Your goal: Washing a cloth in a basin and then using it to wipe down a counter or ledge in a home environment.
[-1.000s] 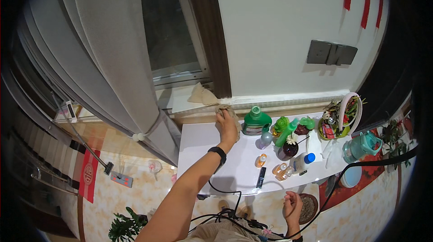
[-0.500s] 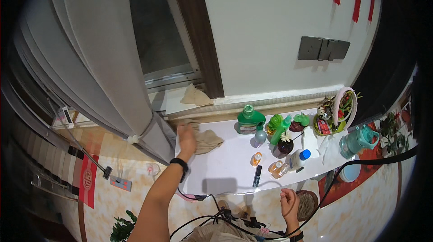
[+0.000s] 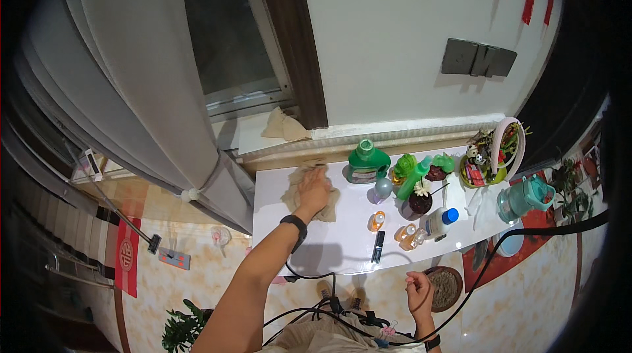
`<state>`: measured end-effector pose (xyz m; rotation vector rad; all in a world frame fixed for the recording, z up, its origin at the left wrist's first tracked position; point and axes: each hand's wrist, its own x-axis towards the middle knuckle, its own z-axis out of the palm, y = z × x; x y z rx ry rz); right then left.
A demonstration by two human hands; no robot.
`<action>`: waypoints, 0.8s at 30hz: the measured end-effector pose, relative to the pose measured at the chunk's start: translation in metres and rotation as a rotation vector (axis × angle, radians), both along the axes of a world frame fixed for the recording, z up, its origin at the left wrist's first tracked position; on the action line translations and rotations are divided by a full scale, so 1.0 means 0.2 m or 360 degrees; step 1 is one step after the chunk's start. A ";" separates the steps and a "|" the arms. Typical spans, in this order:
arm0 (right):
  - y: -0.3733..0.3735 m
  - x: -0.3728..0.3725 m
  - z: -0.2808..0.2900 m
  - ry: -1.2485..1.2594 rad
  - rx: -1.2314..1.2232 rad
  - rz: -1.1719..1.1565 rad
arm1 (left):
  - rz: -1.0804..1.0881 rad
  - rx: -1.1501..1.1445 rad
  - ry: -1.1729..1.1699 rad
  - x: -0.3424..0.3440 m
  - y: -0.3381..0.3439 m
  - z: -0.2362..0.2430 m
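While under L hand (image 3: pixel 315 192), cloth (image 3: pixel 327 206), 1 corner twd wall (image 3: pixel 395 44); long axis/grip unclear.

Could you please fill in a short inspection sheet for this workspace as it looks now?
Surface: white table, with a shadow near its front edge.
Things in hand: beige cloth, spread on the table's left part.
Clutter: green jug, blue-capped bottle, basket and other small items toward the table's right.
Hands: left hand on the cloth; right hand holding nothing, fingers loosely curled, in front of the table.
Cables: black cables cross the view's lower part and run up at the right.
Surroundings: curtain and window at the left; a second cloth on the sill; mop on the floor.
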<state>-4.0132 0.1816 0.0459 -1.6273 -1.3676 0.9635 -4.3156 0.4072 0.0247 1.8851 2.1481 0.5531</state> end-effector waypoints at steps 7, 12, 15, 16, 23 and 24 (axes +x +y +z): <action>-0.04 0.01 -0.01 -0.0003 0.0003 0.0027 | -0.0532 0.0064 -0.0148 0.01 0.03 0.06; -0.07 0.02 0.00 0.0041 -0.0001 0.0024 | -0.0681 -0.0194 0.0052 0.06 -0.13 0.16; -0.07 0.03 -0.01 0.0002 -0.0016 0.0061 | -0.0787 -0.0271 0.0084 0.11 -0.23 0.20; -0.07 0.03 0.00 0.0007 -0.0015 0.0070 | -0.0777 -0.0271 0.0088 0.12 -0.24 0.19; -0.07 0.01 0.06 -0.0004 0.0012 0.0200 | -0.1029 -0.0098 0.0222 0.14 -0.32 0.17; -0.07 0.01 0.06 -0.0006 0.0023 0.0223 | -0.1107 -0.0221 0.0297 0.14 -0.35 0.19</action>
